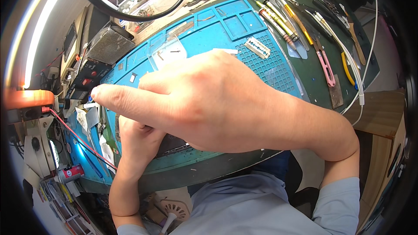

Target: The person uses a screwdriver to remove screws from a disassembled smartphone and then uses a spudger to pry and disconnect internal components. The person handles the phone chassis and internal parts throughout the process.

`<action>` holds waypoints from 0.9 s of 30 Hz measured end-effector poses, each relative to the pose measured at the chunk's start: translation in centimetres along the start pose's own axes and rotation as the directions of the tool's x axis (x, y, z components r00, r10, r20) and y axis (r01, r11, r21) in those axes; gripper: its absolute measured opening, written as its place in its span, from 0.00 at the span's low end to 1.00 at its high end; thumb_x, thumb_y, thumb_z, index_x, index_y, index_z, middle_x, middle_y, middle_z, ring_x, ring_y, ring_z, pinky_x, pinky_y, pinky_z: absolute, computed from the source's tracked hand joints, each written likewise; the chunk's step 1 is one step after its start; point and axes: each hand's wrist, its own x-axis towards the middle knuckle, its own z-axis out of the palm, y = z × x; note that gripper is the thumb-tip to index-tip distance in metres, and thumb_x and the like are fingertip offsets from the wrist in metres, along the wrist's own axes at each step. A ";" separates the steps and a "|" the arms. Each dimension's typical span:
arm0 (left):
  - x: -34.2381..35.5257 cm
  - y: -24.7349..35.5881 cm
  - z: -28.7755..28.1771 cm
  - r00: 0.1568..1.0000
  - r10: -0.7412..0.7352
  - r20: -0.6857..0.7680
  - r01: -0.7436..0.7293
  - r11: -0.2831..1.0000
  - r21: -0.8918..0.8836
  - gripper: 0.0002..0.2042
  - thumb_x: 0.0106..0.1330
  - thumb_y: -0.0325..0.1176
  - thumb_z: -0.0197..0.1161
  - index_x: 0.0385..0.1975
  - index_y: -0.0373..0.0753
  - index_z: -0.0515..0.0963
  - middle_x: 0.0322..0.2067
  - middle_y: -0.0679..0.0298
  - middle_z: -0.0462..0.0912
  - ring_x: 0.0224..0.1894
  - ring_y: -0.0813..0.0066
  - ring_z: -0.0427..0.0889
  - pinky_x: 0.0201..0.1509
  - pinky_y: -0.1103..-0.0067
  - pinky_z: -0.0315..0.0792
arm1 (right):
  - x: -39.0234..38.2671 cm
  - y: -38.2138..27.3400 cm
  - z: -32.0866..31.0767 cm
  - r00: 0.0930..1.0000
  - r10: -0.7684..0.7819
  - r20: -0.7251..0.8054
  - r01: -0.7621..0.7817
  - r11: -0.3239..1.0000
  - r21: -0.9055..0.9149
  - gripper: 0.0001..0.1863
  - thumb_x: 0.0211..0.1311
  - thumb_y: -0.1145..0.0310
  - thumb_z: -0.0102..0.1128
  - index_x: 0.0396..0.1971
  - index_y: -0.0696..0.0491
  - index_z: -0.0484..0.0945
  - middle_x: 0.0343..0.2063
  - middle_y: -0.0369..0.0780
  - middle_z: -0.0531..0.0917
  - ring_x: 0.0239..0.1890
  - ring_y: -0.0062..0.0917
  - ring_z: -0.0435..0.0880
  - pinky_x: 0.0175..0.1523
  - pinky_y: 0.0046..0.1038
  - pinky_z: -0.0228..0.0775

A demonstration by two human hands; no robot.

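My right hand (193, 109) crosses the view, index finger stretched left to a small blue part on a black control box (96, 73) with red switches; I cannot tell whether it touches. Its other fingers bend and are partly hidden. Underneath, my left hand (137, 141) is curled beside a dark flat object (170, 145), its fingertips hidden by my right hand. The blue silicone mat (209, 26) lies beneath, bearing a clear tray (174, 50) with small bits and a razor blade (257, 47).
Tools, pens and a pink-handled cutter (325, 67) lie right, with white cables (358, 85). A black cable arcs overhead (130, 16). At left stand a metal-cased unit (106, 43), an orange object (30, 99), red leads and a lamp (43, 146). A red can (69, 173) is lower left.
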 end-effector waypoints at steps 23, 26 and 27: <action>0.5 0.3 -0.4 0.992 0.025 0.123 -0.025 1.000 0.001 0.09 0.62 0.20 0.71 0.41 0.35 0.85 0.38 0.59 0.86 0.33 0.70 0.82 0.32 0.77 0.74 | 0.5 1.0 -1.5 0.994 0.003 -0.109 -0.007 0.999 -0.039 0.21 0.60 0.69 0.65 0.53 0.53 0.74 0.21 0.40 0.82 0.26 0.37 0.88 0.26 0.39 0.76; 0.7 0.6 -0.2 0.995 -0.009 0.096 0.013 0.999 -0.040 0.10 0.64 0.20 0.70 0.44 0.37 0.86 0.38 0.60 0.86 0.36 0.69 0.83 0.36 0.78 0.78 | 0.7 0.3 -5.5 0.986 0.149 -0.077 -0.154 0.987 -0.055 0.24 0.62 0.73 0.67 0.59 0.51 0.75 0.19 0.38 0.80 0.22 0.28 0.81 0.27 0.31 0.71; 0.2 0.4 -0.3 0.997 -0.017 0.079 0.020 0.999 -0.028 0.10 0.64 0.20 0.70 0.44 0.37 0.86 0.38 0.60 0.86 0.37 0.68 0.83 0.36 0.78 0.78 | 0.5 0.6 -6.1 0.982 0.182 -0.051 -0.185 0.980 -0.079 0.24 0.62 0.72 0.68 0.59 0.51 0.76 0.20 0.38 0.80 0.21 0.28 0.81 0.27 0.30 0.71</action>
